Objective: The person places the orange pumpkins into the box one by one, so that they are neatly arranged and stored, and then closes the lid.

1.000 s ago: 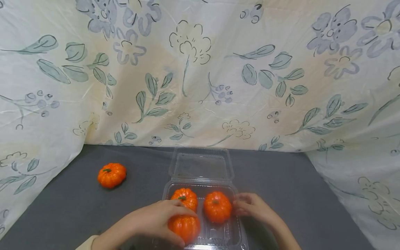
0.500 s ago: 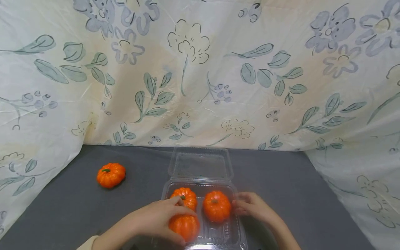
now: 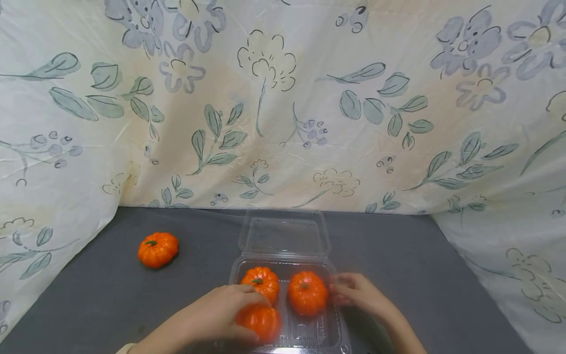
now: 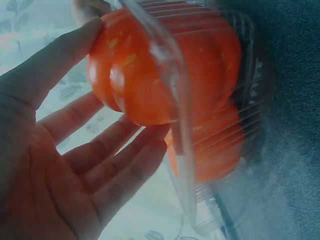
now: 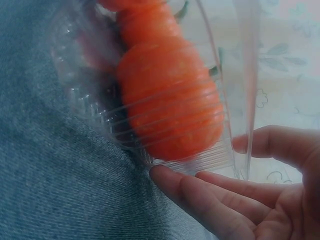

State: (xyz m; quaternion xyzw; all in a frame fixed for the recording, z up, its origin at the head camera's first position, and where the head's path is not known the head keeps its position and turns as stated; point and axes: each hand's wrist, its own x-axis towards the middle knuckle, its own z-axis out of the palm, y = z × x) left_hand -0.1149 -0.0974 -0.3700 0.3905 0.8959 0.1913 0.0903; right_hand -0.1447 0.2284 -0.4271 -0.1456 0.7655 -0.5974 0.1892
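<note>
A clear plastic clamshell container [image 3: 296,339] stands before me, its lid [image 3: 285,233] folded back away from me. Inside are three orange toy pumpkins. My left hand [image 3: 216,312] holds the near-left pumpkin [image 3: 264,324]; in the left wrist view the thumb lies on one side of this pumpkin [image 4: 135,75] and the fingers on the other. Behind it sits the far-left pumpkin [image 3: 267,282], partly covered by my fingers. The right pumpkin [image 3: 308,293] shows a green stem. At the container's right side, my right hand [image 3: 360,292] grips its wall, thumb [image 5: 242,143] at the rim and fingers outside, low on the wall.
Another orange pumpkin [image 3: 158,250] with a green stem lies on the dark grey cloth [image 3: 194,241] to the left. A floral curtain [image 3: 283,123] hangs behind the work surface and down both sides.
My left hand has drawn slightly left and the near-left pumpkin has shifted a little with it, its ribs turned somewhat. The right hand and the container stay in place.
</note>
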